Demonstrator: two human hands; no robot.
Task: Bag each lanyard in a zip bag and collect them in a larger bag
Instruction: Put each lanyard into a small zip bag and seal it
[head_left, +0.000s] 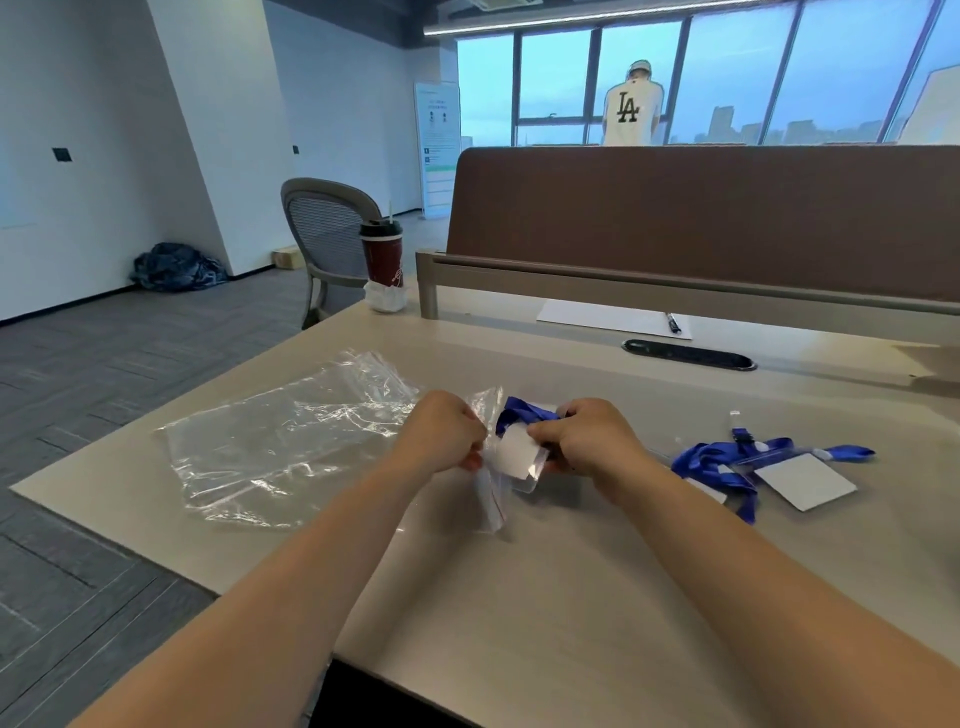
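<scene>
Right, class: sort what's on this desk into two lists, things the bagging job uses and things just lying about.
For the job: small zip bag, blue lanyard being bagged, large clear bag, spare lanyards with cards.
Lying about: coffee cup, sheet of paper, pen.

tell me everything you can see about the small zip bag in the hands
The small zip bag is thin clear plastic, crinkled, with a red line along its zip edge. It hangs over the table, held between both hands: the left hand pinches its mouth, the right hand grips a blue lanyard with its white card partly inside.
</scene>
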